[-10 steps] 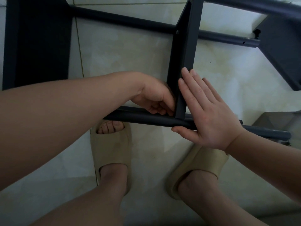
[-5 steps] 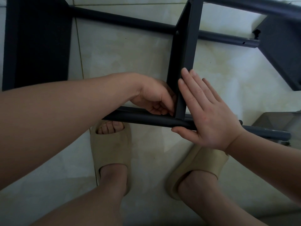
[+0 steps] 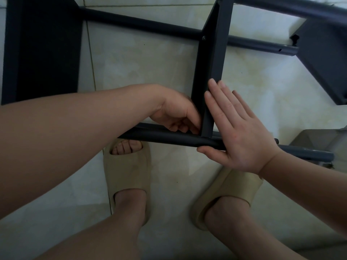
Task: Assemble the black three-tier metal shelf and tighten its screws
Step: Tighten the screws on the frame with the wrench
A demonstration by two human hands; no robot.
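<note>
Head view: right hand [image 3: 238,132] flat on shelf panel [image 3: 212,62] edge; left hand [image 3: 176,113] curled, grip unclear.

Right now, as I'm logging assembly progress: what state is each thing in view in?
left hand, fingers curled at the near joint; what they pinch is hidden.
right hand, flat, pressing the middle shelf's edge.
middle shelf, on edge, spanning far pole to near pole.
far pole, screw seated at the middle shelf; right-end hole empty.
near pole, right thumb hooked under it.

Bare forearms [image 3: 75,132], bare shins [image 3: 129,209]. Beige moulded slides: left sandal [image 3: 127,171] open-toed, right sandal [image 3: 236,186].
</note>
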